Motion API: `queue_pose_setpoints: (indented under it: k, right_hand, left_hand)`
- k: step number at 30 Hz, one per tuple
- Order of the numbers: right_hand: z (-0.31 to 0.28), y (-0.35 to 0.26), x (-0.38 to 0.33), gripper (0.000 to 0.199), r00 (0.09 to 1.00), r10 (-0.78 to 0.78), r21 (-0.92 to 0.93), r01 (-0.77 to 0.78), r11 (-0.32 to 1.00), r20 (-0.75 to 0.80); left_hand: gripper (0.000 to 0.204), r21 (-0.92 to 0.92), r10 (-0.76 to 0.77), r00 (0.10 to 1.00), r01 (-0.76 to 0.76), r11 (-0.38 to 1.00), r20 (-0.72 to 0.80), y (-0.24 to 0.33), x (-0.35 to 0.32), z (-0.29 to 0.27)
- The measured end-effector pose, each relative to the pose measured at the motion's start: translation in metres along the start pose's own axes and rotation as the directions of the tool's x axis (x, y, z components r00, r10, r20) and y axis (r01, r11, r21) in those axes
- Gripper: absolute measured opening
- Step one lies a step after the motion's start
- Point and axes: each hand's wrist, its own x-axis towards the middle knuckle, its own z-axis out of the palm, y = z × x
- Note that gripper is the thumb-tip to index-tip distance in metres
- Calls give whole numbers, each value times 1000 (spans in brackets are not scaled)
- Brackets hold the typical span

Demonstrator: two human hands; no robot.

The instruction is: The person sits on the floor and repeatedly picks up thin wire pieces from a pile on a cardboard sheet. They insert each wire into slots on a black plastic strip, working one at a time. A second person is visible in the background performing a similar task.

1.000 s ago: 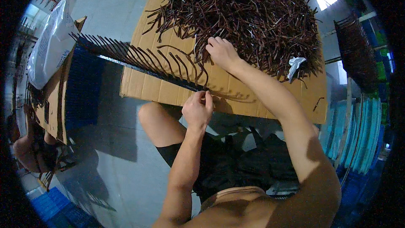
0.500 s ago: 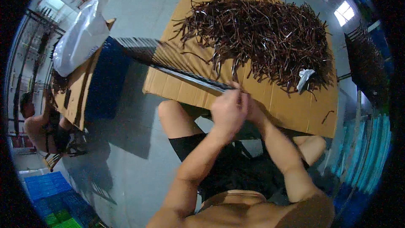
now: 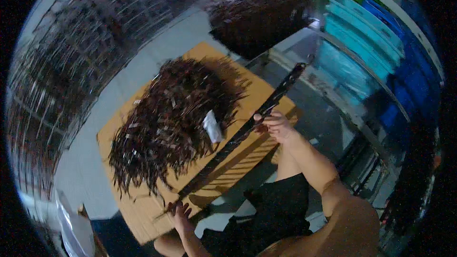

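Observation:
A long, narrow dark bar (image 3: 223, 152) with uneven edges slants across the front of a cardboard sheet, its far end up to the right. My right hand (image 3: 273, 126) grips it beyond the middle, thumb and fingers closed around it. At the near-left end, the fingers of my left hand (image 3: 181, 215) are closed on the bar, somewhat smeared by motion. Behind the bar, a big heap of dark brown strips (image 3: 176, 114) lies on the cardboard (image 3: 138, 221). A crumpled white piece (image 3: 212, 127) rests at the heap's right edge.
A metal frame (image 3: 328, 97) stands to the right, beside stacked turquoise crates (image 3: 362, 43). Another dark brown mass (image 3: 262, 19) lies beyond the cardboard. Racks hung with dark strips (image 3: 62, 76) fill the left side. A white plastic bag (image 3: 76, 231) is at lower left.
The view has turned to the right. My hands, close together before at one end of the slatted dark piece, are now spread along it, and it points up to the right.

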Motion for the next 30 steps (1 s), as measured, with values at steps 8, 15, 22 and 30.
queue_pose_setpoints:
  k: [8,15,22,30]
  right_hand:
    - [-53,-205,26,8,765,-356,-486,65,872,-537]
    - [-194,-342,83,17,353,-591,-555,206,806,-726]
    - [-262,-352,192,28,19,-582,-580,78,811,-813]
    - [-246,-356,220,44,110,-622,-632,-116,766,-775]
  left_hand:
    - [21,175,312,804,-449,876,506,18,-12,239]
    - [16,53,565,351,-878,476,747,11,-46,434]
    - [23,116,717,362,-922,370,596,17,-25,508]
    - [13,176,417,369,-885,431,831,-27,-27,364]
